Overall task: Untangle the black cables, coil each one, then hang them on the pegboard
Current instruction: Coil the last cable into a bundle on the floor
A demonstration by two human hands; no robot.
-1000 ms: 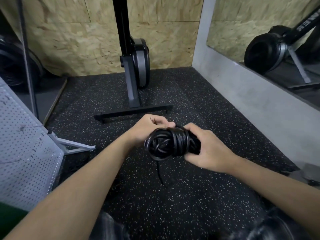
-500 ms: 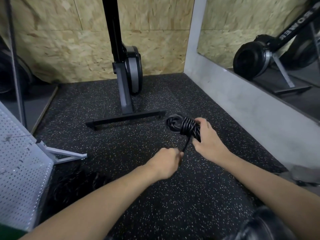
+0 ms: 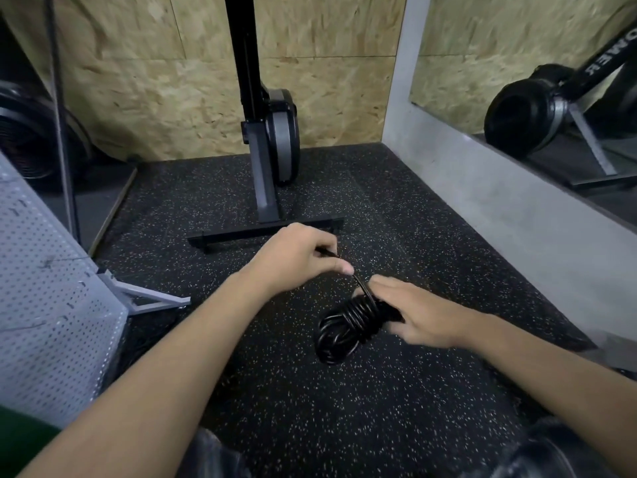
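Coil (image 3: 348,322) of black cable is held over the speckled floor (image 3: 310,408), in front of the stand (image 3: 265,188) and slightly to its right. Right hand (image 3: 424,315) grips the coil's right side, thumb over the top, fingers curled beneath and blurred. Left hand (image 3: 300,257) is just in front of the stand's foot bar, fingers closed in a pinch on the loose end (image 3: 362,288), which runs taut down into the coil. Grey pegboard (image 3: 51,305) stands well left of the stand. A mirror (image 3: 517,81) is right of the stand.
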